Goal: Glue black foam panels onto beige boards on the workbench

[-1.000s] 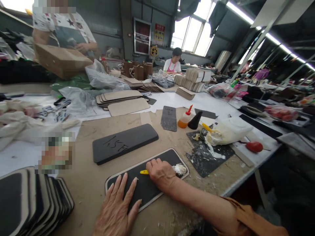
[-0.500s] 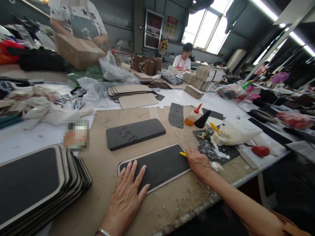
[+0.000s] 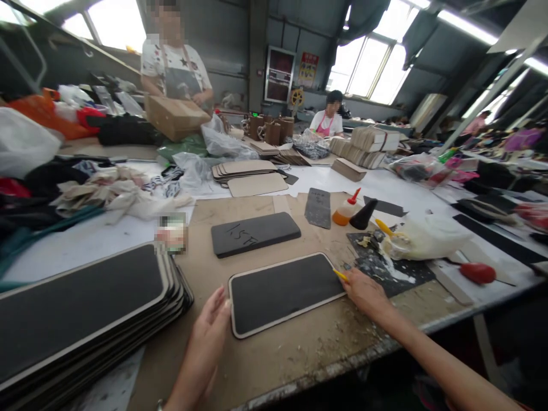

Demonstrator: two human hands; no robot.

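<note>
A flat black panel (image 3: 282, 294) with a pale beige border lies on the brown work board in front of me. My left hand (image 3: 210, 322) is at its left edge, turned on its side with fingers stretched and thumb by the border. Nothing shows within its fingers. At the panel's right end, my right hand (image 3: 363, 290) is closed around a thin yellow tool (image 3: 341, 275), whose tip points left over the border. Most of that tool is hidden in the fist. Behind the panel rests a thick dark block (image 3: 257, 234) with handwritten marks.
A stack of similar bordered panels (image 3: 85, 311) stands at left. On the right are an orange-filled bottle (image 3: 342, 214), a black cone (image 3: 363, 214), a glue-smeared dark sheet (image 3: 381, 265), a whitish plastic bag (image 3: 432, 237) and a red object (image 3: 477, 272). Two people work across the table.
My left hand has lifted off the panel's face, where it lay flat, and moved to the left edge. My right hand stays at the right end with the yellow tool. The view has shifted left.
</note>
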